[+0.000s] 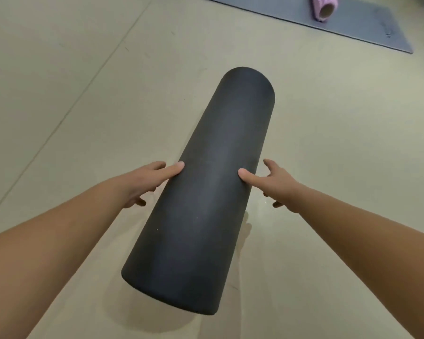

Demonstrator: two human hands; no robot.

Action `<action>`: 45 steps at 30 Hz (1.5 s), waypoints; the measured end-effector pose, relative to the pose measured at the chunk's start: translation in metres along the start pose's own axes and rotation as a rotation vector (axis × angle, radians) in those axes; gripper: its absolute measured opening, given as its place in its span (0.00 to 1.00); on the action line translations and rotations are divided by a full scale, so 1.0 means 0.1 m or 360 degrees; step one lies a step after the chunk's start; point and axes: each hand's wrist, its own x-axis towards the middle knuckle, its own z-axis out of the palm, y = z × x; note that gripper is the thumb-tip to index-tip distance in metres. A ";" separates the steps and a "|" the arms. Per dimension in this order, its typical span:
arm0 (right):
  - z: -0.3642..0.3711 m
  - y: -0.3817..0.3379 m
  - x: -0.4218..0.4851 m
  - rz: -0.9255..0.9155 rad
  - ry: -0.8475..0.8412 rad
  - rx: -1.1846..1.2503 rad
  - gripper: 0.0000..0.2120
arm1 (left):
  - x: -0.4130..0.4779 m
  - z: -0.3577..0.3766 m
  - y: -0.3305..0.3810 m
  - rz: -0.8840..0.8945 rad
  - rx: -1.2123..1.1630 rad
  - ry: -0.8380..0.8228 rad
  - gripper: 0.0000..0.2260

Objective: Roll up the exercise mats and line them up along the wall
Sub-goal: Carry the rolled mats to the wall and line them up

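A black rolled-up mat [206, 192] fills the middle of the view as a long thick cylinder held above the floor, its near end low in the frame. My left hand [145, 182] grips its left side with the thumb on top. On the opposite side my right hand [277, 184] grips it the same way, fingers curled under. A grey mat [367, 25] lies flat and unrolled on the floor at the top right.
A pink ribbed foam roller [324, 7] rests on the grey mat at the top edge. The floor [71, 81] is pale beige with a seam line running diagonally at the left.
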 end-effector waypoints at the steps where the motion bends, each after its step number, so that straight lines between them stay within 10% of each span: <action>1: -0.04 0.16 -0.02 -0.0094 0.0146 -0.0006 0.50 | 0.01 0.18 -0.04 -0.0053 -0.0041 -0.0102 0.47; 6: -0.32 1.02 -0.36 -0.0158 0.0287 0.0418 0.27 | -0.05 1.22 0.19 0.0170 -0.0073 0.0042 0.47; 9: -0.46 1.47 -0.63 0.0064 0.0156 0.0637 0.35 | -0.13 1.53 0.19 0.0254 -0.0006 0.0234 0.36; 12: -0.65 1.84 -0.80 0.0162 0.0200 0.0799 0.42 | -0.24 1.93 0.27 -0.0045 0.0137 -0.0053 0.53; 16: -1.02 2.41 -0.83 0.0360 0.0082 0.0820 0.52 | -0.31 2.87 0.57 0.0012 -0.0002 -0.0348 0.46; 21: -1.32 3.03 -1.09 0.0376 -0.0188 0.1105 0.46 | -0.56 3.88 1.12 0.0260 -0.0062 -0.0149 0.45; 30: -2.87 5.13 -2.54 0.0578 -0.0006 0.1270 0.50 | -1.45 6.40 2.01 0.0161 0.0369 -0.0552 0.48; 37: -3.88 7.29 -3.57 0.0706 0.0027 0.1605 0.50 | -2.30 9.03 2.42 0.0169 0.0725 -0.0697 0.35; 45: -4.56 8.55 -3.85 0.0898 -0.0089 0.1618 0.57 | -2.31 10.64 3.19 0.0746 0.1862 -0.0738 0.50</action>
